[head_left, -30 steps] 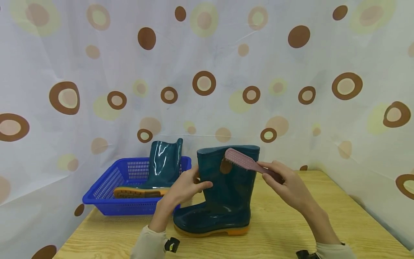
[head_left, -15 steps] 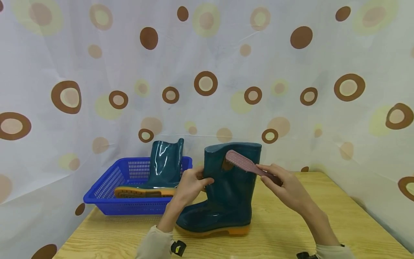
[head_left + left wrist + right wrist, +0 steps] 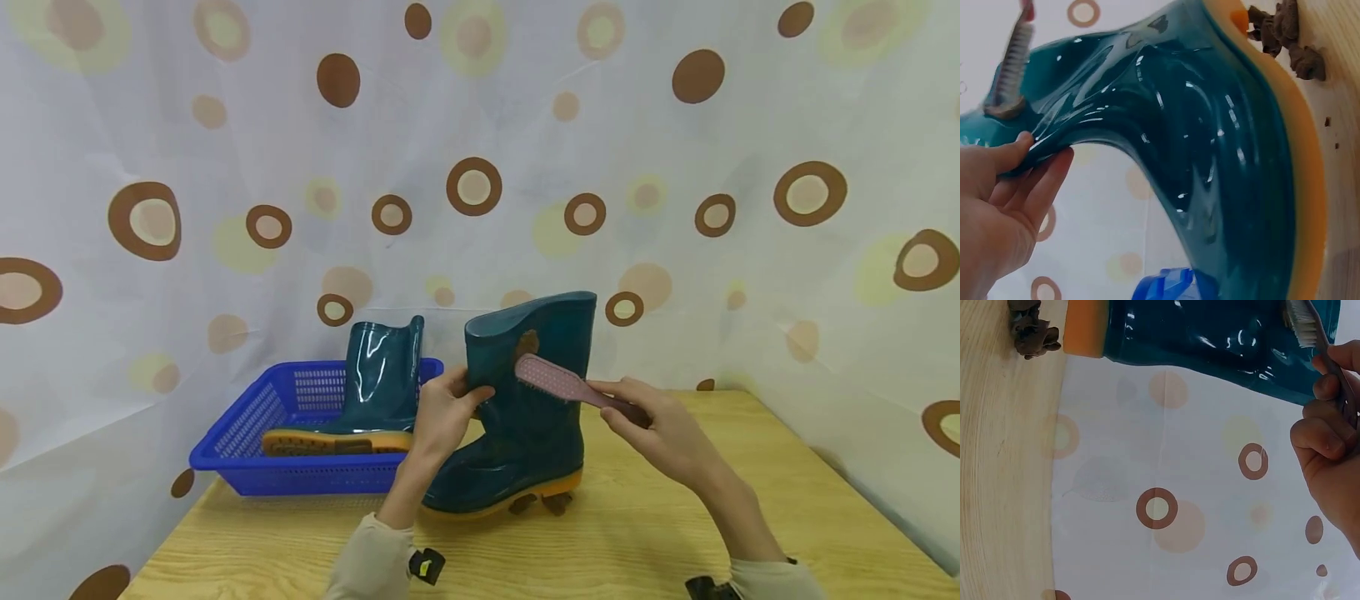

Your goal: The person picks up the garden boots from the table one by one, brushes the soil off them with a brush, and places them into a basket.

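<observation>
A dark green rubber boot [image 3: 528,433] with an orange sole tilts over the table, its heel raised and toe low. My left hand [image 3: 442,417] grips the front edge of its shaft, thumb on the near side and fingers behind, as the left wrist view shows. In my right hand [image 3: 663,429] is the handle of a pink scrub brush [image 3: 551,377]. Its pale bristles [image 3: 1302,324] press against the upper shaft, just below a brown mud patch [image 3: 528,342]. Brown mud clumps [image 3: 1282,31] lie on the table beneath the heel.
At the left, a blue plastic basket [image 3: 315,479] stands on the wooden table [image 3: 675,533] with another green boot [image 3: 382,375] in it, sole towards me. Small dark crumbs [image 3: 1327,121] are scattered near the sole. A dotted curtain [image 3: 480,100] hangs behind.
My left hand has raised and tilted the boot, lifting its heel and uncovering the mud clumps beneath. The brush has gone lower on the shaft, exposing more of the mud patch.
</observation>
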Demonstrator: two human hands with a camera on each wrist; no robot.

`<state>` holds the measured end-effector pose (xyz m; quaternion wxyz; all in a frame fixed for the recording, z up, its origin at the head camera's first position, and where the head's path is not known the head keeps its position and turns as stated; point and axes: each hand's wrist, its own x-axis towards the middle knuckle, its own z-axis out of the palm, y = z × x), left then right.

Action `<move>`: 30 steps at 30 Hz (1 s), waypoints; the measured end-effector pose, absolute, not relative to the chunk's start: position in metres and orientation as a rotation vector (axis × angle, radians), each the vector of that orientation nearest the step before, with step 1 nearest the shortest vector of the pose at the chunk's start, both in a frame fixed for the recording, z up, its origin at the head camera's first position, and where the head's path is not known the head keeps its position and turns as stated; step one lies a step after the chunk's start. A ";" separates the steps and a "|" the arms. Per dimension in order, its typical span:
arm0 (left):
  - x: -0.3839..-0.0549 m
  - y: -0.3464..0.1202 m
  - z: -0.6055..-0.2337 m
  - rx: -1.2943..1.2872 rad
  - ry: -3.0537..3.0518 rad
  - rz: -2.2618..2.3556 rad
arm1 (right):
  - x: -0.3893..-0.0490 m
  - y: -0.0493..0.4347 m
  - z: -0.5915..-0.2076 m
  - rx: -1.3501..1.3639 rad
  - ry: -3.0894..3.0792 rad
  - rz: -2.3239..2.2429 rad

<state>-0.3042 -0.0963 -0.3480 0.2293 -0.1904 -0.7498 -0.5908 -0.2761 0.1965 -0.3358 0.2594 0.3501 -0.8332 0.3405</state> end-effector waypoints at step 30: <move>-0.313 -0.085 -0.366 -0.435 -1.994 -1.549 | -0.276 0.193 -0.338 0.889 -2.219 0.894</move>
